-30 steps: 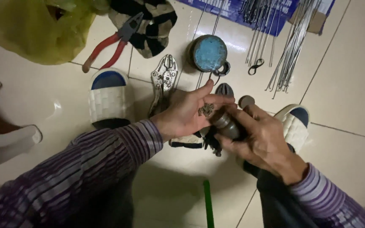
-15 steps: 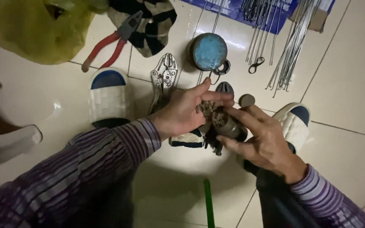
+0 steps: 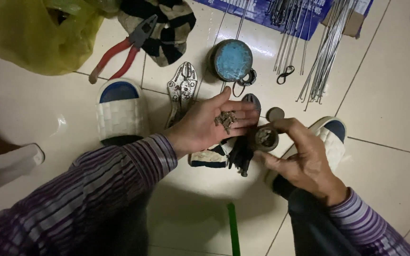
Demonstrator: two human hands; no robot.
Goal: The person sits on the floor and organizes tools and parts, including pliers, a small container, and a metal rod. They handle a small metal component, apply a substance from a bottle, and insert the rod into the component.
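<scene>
Small heap of tiny metal bits [image 3: 225, 119] sits in the left hand [image 3: 205, 125], palm up and flat open, fingers stretched toward the little round tin [image 3: 265, 138]. The right hand [image 3: 304, 159] has its fingers curled round the tin, holding it upright with the mouth open — more bits inside, though too small to say what they are. Looks like the picking-out stage: bits on the palm, tin right beside the fingertips. Next move wants a level palm and a careful pinch, or they'll scatter on the tiles. Round about on the floor: locking pliers [image 3: 182, 90], red pliers [image 3: 125, 47], a blue-topped tin [image 3: 232, 60], wire rods [image 3: 326, 47] — and a slipper [image 3: 121, 111].
</scene>
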